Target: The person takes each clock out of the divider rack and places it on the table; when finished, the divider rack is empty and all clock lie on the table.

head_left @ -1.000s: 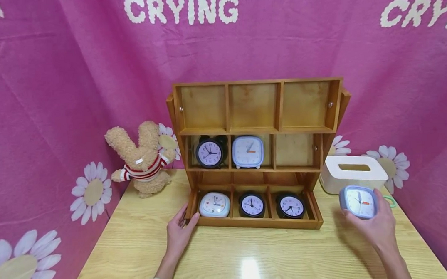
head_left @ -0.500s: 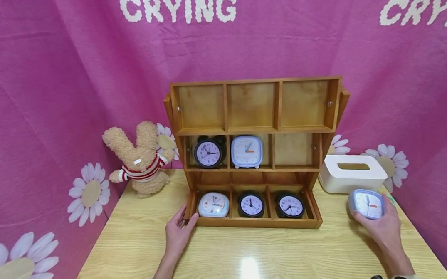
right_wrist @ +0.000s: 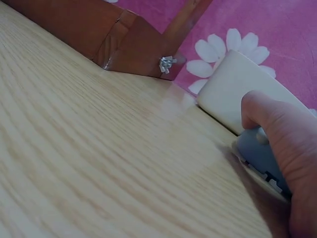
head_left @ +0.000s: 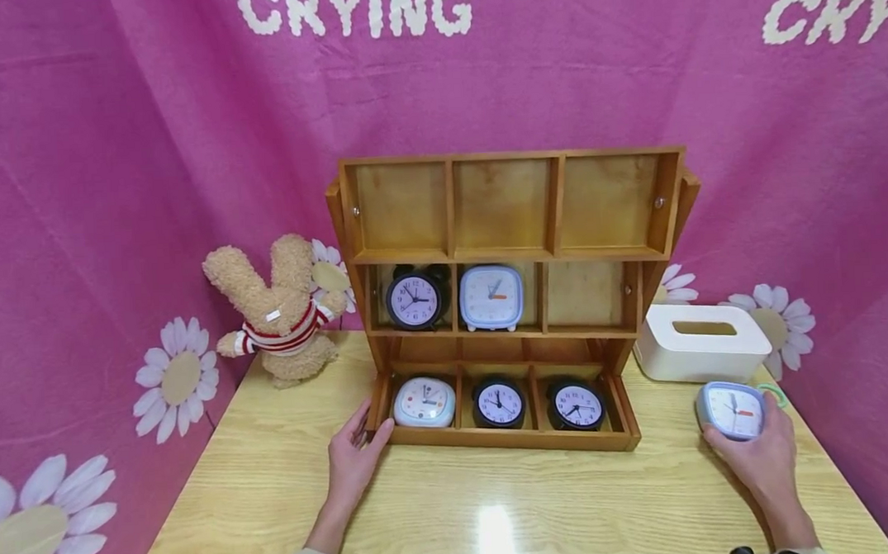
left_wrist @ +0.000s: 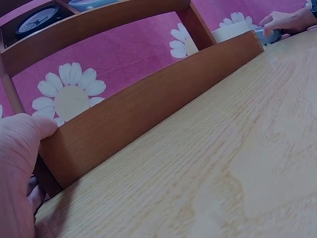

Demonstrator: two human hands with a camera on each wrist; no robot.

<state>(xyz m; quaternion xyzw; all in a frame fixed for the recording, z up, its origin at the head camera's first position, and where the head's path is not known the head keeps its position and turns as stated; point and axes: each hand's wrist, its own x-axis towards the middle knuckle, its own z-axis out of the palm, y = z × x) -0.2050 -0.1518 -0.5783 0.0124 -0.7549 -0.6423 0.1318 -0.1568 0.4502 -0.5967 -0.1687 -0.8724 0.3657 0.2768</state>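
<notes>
The right hand (head_left: 763, 456), fingers clamped on the blue alarm clock (head_left: 734, 409), shifted rightward, leaving it outside the wooden display rack (head_left: 511, 440), which the left hand (head_left: 351, 463) gripped.

The brown three-tier wooden rack (head_left: 511, 443) looks varnished, with a soft shine, and it carries a small silver metal fastener (right_wrist: 167, 63). The pale yellow wood-grain table (head_left: 573, 503) is smooth and reflects a white light to me. The light-blue rounded-square clock (head_left: 734, 411) seems of smooth plastic, as does the white oblong box (head_left: 704, 361). The beige plush rabbit (head_left: 290, 298) is fluffy; the purple cloth curtain (head_left: 193, 156), matt.
</notes>
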